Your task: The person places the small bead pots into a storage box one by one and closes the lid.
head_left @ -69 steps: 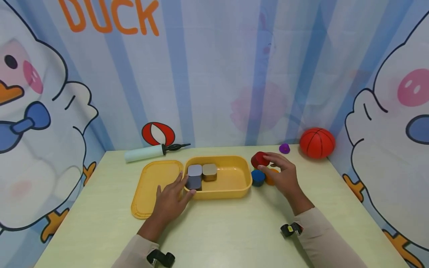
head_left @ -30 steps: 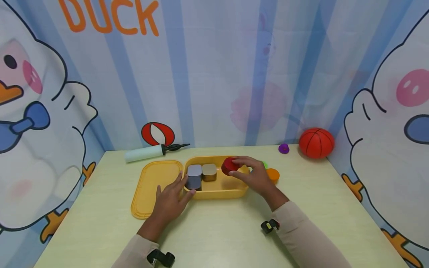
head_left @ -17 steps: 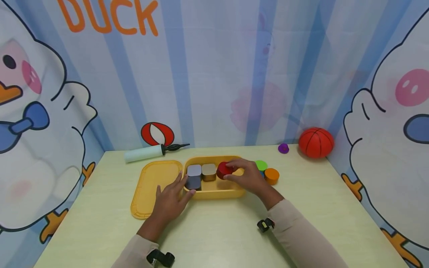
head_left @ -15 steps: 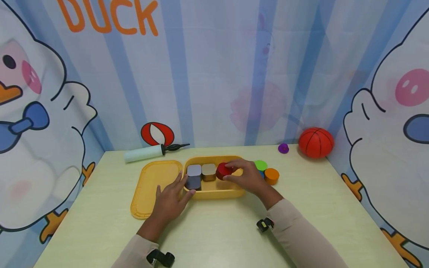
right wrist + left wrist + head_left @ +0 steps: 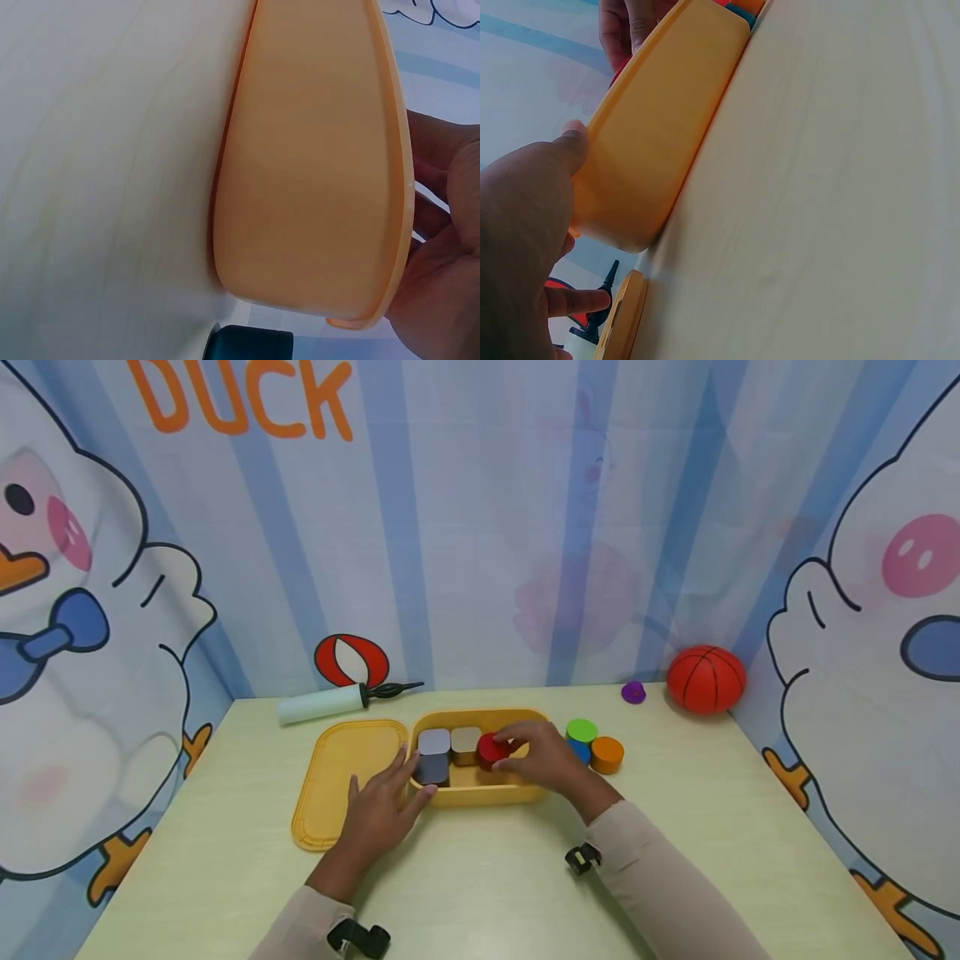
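In the head view, my right hand (image 5: 551, 764) pinches a round red block (image 5: 491, 750) between thumb and fingers, low inside a yellow box (image 5: 487, 796). Left of it in the box sit a gold-beige block (image 5: 466, 743), a pale grey block (image 5: 434, 741) and a darker grey block (image 5: 432, 769). My left hand (image 5: 381, 814) rests against the box's left end with fingers extended. The left wrist view shows that thumb (image 5: 574, 142) at the rim. In the right wrist view, the box wall hides the red block and part of the right hand (image 5: 442, 217).
A yellow lid (image 5: 330, 793) lies left of the box. Green (image 5: 582, 730), blue (image 5: 580, 751) and orange (image 5: 607, 754) round blocks stand close on its right. Farther back are a pale pump (image 5: 322, 703), a small purple piece (image 5: 633, 692) and a red ball (image 5: 707, 680).
My right hand has carried the red block leftward from above the coloured blocks into the box, up beside the gold-beige block. The left hand has stayed in place.
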Action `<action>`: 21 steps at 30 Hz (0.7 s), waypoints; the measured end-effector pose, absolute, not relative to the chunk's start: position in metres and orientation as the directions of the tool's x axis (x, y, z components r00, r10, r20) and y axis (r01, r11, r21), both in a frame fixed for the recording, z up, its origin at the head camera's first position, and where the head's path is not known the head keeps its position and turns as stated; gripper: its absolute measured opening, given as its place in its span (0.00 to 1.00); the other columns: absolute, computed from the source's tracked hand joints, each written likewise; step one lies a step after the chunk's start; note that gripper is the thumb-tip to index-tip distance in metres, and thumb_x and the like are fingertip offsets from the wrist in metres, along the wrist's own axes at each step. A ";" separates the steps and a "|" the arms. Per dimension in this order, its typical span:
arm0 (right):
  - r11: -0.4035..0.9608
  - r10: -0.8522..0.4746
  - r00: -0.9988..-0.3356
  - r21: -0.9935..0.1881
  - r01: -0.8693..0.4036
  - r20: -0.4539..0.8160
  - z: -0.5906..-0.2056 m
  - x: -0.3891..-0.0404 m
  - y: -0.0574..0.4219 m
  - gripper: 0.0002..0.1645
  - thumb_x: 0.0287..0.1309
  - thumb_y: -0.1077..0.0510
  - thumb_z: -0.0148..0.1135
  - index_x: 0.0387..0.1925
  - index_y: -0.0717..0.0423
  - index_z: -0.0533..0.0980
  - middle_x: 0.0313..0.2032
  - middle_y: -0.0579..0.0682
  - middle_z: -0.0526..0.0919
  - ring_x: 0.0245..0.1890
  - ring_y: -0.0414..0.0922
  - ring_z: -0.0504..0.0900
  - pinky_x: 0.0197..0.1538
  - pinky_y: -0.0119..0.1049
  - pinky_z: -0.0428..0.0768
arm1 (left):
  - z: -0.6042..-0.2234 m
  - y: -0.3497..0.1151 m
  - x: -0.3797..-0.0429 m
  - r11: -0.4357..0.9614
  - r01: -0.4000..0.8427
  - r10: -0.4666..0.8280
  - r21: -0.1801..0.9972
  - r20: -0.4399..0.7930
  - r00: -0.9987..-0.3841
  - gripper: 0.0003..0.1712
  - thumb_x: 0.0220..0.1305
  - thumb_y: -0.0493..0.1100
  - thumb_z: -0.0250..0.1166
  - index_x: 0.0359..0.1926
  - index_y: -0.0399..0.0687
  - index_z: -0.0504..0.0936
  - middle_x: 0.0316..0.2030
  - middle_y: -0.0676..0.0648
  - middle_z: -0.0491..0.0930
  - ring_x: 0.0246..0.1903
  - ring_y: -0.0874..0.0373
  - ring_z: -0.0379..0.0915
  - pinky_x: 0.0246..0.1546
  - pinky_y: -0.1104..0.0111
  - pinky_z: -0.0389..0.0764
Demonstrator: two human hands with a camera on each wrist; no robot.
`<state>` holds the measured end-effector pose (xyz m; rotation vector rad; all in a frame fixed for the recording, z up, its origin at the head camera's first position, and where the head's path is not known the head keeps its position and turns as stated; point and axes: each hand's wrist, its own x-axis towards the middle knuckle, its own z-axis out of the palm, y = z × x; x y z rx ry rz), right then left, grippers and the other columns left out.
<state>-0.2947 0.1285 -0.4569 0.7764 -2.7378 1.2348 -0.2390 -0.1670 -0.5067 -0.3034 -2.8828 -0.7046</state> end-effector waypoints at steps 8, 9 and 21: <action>0.625 -0.453 -0.878 -0.648 -0.435 0.152 -0.460 -0.299 0.120 0.23 0.60 0.60 0.82 0.57 0.59 0.88 0.56 0.56 0.92 0.49 0.51 0.88 0.50 0.40 0.91 | -0.507 -0.168 -0.239 0.868 0.237 0.158 0.437 0.210 -0.965 0.45 0.78 0.71 0.59 0.85 0.56 0.65 0.86 0.48 0.59 0.80 0.39 0.68 0.76 0.18 0.44; 0.633 -0.453 -0.881 -0.645 -0.427 0.139 -0.460 -0.299 0.119 0.23 0.60 0.60 0.83 0.57 0.59 0.89 0.56 0.55 0.92 0.49 0.50 0.88 0.49 0.39 0.91 | -0.508 -0.168 -0.239 0.868 0.235 0.156 0.436 0.209 -0.965 0.45 0.78 0.71 0.59 0.85 0.56 0.65 0.86 0.48 0.59 0.80 0.39 0.68 0.76 0.18 0.43; 0.703 -0.438 -0.897 -0.601 -0.380 0.055 -0.463 -0.302 0.110 0.22 0.58 0.60 0.84 0.55 0.53 0.91 0.54 0.51 0.93 0.42 0.44 0.88 0.48 0.35 0.91 | -0.510 -0.169 -0.240 0.868 0.237 0.156 0.436 0.213 -0.964 0.45 0.78 0.72 0.58 0.85 0.56 0.65 0.86 0.48 0.59 0.80 0.39 0.68 0.76 0.18 0.41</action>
